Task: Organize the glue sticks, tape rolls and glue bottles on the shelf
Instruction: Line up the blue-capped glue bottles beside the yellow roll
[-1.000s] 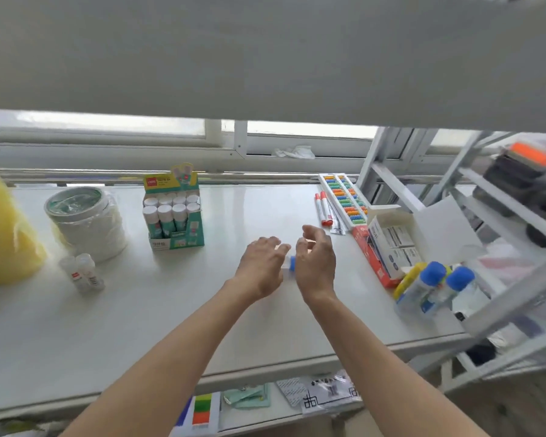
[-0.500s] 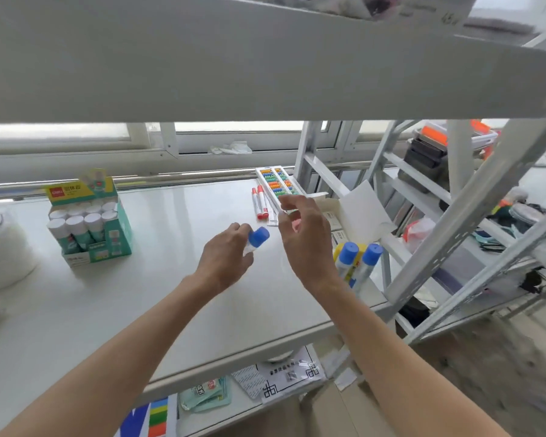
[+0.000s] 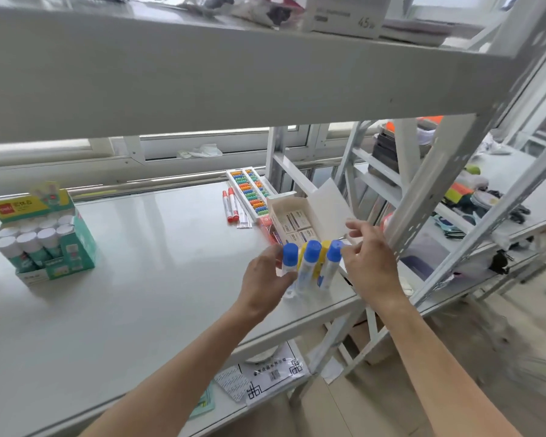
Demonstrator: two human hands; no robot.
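Note:
Three clear glue bottles with blue caps stand close together near the right front corner of the white shelf (image 3: 139,294). My left hand (image 3: 265,282) grips the leftmost glue bottle (image 3: 289,257). The middle bottle (image 3: 309,263) and the right bottle (image 3: 332,261) stand beside it, with something yellow behind them. My right hand (image 3: 369,263) is next to the right bottle, fingers spread, and I cannot tell whether it touches it. A green display box of glue sticks (image 3: 44,238) with white caps sits at the far left.
An open white carton (image 3: 300,216) of small boxes lies just behind the bottles. Two red markers (image 3: 230,205) and a colourful bead abacus (image 3: 249,190) lie further back. A slanted shelf post (image 3: 448,171) rises at the right. Papers lie on the lower shelf (image 3: 265,380).
My left hand carried the blue-capped bottle to the right and brought it down beside the two standing bottles. My right hand moved along to the right bottle. The view swung right.

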